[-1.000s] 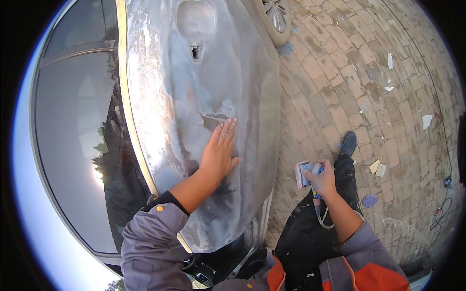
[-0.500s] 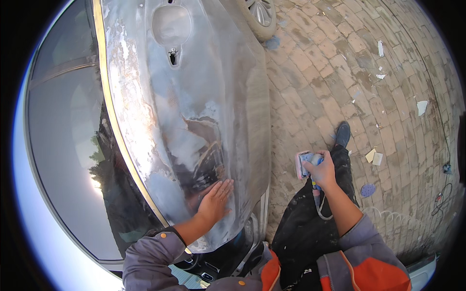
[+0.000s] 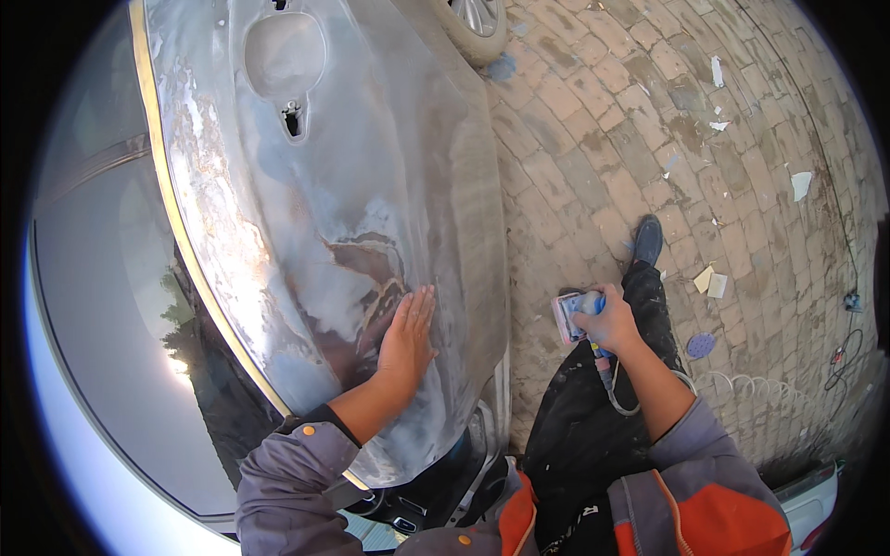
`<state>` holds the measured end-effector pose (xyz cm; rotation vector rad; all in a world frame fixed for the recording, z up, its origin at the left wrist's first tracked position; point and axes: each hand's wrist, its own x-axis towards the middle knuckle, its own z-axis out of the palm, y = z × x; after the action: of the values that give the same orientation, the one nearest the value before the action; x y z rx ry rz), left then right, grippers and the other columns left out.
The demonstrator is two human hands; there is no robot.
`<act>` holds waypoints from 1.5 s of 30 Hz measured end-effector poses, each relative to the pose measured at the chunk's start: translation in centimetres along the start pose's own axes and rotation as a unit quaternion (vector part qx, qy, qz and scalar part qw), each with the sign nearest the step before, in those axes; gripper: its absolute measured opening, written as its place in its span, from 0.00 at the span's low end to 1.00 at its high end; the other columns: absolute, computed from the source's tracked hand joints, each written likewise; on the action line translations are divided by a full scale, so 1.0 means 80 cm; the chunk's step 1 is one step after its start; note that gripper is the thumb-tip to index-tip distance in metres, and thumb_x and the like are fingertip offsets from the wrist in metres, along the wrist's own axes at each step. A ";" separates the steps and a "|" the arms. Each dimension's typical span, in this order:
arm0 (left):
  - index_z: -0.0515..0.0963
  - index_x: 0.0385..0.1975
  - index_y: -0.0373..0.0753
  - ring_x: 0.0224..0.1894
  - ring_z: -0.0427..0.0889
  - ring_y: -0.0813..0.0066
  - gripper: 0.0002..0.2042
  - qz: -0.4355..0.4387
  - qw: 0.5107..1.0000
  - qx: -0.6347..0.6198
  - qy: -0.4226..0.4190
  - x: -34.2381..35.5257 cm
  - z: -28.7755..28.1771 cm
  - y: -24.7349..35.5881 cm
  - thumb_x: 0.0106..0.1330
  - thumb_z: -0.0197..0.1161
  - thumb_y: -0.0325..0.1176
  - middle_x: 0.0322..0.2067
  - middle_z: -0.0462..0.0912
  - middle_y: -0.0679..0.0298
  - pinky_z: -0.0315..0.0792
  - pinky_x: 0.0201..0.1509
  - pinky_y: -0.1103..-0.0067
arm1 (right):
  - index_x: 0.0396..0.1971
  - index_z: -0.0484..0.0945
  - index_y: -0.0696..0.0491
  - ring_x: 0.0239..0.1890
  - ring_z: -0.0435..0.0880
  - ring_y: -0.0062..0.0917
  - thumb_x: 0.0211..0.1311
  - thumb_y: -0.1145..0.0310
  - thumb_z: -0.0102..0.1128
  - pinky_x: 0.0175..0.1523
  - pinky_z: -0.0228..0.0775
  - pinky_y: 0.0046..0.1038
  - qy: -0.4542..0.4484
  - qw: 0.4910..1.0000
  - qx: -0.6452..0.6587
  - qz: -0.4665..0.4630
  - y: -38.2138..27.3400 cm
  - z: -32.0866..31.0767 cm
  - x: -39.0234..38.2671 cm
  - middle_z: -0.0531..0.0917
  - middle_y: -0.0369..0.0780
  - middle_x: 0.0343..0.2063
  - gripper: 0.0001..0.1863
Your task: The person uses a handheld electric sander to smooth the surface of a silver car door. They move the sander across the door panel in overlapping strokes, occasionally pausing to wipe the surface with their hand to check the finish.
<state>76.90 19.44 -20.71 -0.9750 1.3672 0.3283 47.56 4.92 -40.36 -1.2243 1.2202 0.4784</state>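
A car door (image 3: 408, 176) with sanded grey patches, bare spots and dark areas fills the left middle. My left hand (image 3: 407, 334) lies flat on it, fingers stretched out, just below a brown bare patch (image 3: 363, 258). Off to the right, away from the door, my right hand (image 3: 614, 320) grips a blue sander (image 3: 584, 306) with a pinkish pad edge. A hose (image 3: 607, 380) hangs from the sander's grip beside my dark trouser leg. Nothing is held in the left hand.
Yellow tape (image 3: 171, 208) edges the door below the dark window glass (image 3: 102, 306). A wheel (image 3: 475, 23) stands at the top. On the brick paving (image 3: 575, 185) lie paper scraps (image 3: 801, 185), yellowish pads (image 3: 710, 282), a purple sanding disc (image 3: 701, 346), a coiled hose (image 3: 751, 385) and a cable (image 3: 845, 361).
My left hand has slid farther up the door, with its fingers now pointing more upward. The right hand still holds the sander away from the door. The whole view has shifted slightly.
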 end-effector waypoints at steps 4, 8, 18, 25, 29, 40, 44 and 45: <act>0.67 0.79 0.38 0.86 0.51 0.58 0.43 0.142 0.977 -0.156 -0.010 -0.071 0.023 0.031 0.75 0.53 0.67 0.83 0.61 0.57 0.38 0.89 0.60 | 0.68 0.75 0.55 0.59 0.88 0.46 0.51 0.51 0.83 0.64 0.79 0.40 -0.011 1.000 -0.019 -0.006 -0.012 -0.007 0.005 0.87 0.53 0.55 0.45; 0.81 0.68 0.43 0.82 0.62 0.51 0.32 0.088 0.896 -0.366 0.235 -0.141 0.032 -0.033 0.70 0.67 0.57 0.76 0.73 0.54 0.48 0.86 0.55 | 0.67 0.76 0.53 0.57 0.88 0.45 0.54 0.51 0.83 0.62 0.80 0.40 -0.020 0.996 0.060 -0.063 -0.052 0.004 0.004 0.87 0.53 0.54 0.42; 0.74 0.74 0.43 0.82 0.58 0.37 0.41 -0.247 0.843 -0.285 0.385 -0.164 0.057 -0.239 0.63 0.72 0.58 0.79 0.65 0.43 0.44 0.84 0.40 | 0.59 0.80 0.49 0.49 0.86 0.42 0.59 0.56 0.81 0.54 0.81 0.42 0.095 0.916 0.189 -0.341 -0.187 0.148 -0.025 0.81 0.43 0.51 0.30; 0.73 0.74 0.44 0.81 0.58 0.32 0.40 -0.225 0.863 -0.248 0.378 -0.163 0.056 -0.240 0.68 0.67 0.63 0.79 0.64 0.41 0.42 0.83 0.37 | 0.58 0.76 0.49 0.50 0.85 0.44 0.63 0.58 0.77 0.52 0.79 0.43 0.131 0.886 0.231 -0.381 -0.244 0.151 0.006 0.78 0.45 0.49 0.27; 0.73 0.74 0.43 0.82 0.56 0.33 0.41 -0.230 0.868 -0.252 0.361 -0.166 0.057 -0.239 0.69 0.65 0.65 0.79 0.64 0.40 0.41 0.83 0.36 | 0.59 0.75 0.48 0.51 0.85 0.47 0.67 0.56 0.74 0.53 0.79 0.45 0.154 0.890 0.246 -0.351 -0.315 0.111 0.048 0.77 0.47 0.52 0.26; 0.74 0.73 0.41 0.82 0.54 0.30 0.41 -0.217 0.872 -0.259 0.355 -0.166 0.060 -0.241 0.69 0.65 0.66 0.78 0.62 0.35 0.38 0.82 0.36 | 0.60 0.76 0.46 0.52 0.85 0.45 0.61 0.52 0.80 0.54 0.79 0.44 0.126 0.907 0.225 -0.333 -0.317 0.103 0.040 0.77 0.45 0.53 0.31; 0.75 0.73 0.41 0.82 0.54 0.27 0.41 -0.215 0.879 -0.255 0.340 -0.168 0.061 -0.242 0.69 0.64 0.66 0.78 0.62 0.34 0.38 0.82 0.35 | 0.59 0.76 0.46 0.51 0.85 0.45 0.58 0.52 0.82 0.53 0.80 0.45 0.115 0.902 0.216 -0.356 -0.294 0.118 0.040 0.76 0.44 0.53 0.33; 0.75 0.73 0.40 0.82 0.53 0.27 0.41 -0.215 0.879 -0.255 0.340 -0.169 0.062 -0.242 0.69 0.64 0.66 0.78 0.62 0.34 0.38 0.81 0.35 | 0.58 0.76 0.46 0.51 0.86 0.45 0.58 0.51 0.82 0.53 0.80 0.45 0.124 0.899 0.226 -0.355 -0.297 0.116 0.047 0.76 0.44 0.53 0.33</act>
<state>90.79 16.16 -1.31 -1.9298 1.6623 -0.0155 72.64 3.84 -34.37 -1.2369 0.9236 -0.4927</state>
